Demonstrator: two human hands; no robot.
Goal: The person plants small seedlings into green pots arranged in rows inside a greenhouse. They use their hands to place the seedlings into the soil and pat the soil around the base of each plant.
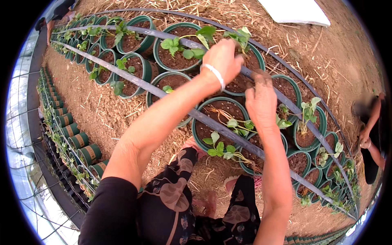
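Observation:
My left hand, with a white band at its wrist, is at the far pipe over a soil-filled green pot; leafy stems of a young plant rise just beyond its blurred fingers. Whether it grips them is unclear. Close by on the right, my right hand has its fingers down at the same grey pipe, their tips over the soil and partly hidden. Nearer to me, a pot holds loose seedlings with bare roots lying on its soil. More seedlings lie across the pot beside it.
A second grey pipe runs over the near pots. A thinner dark pipe borders the straw-strewn soil beyond. Rows of potted plants stand at left. A co-worker is at the far right, another person at the upper left.

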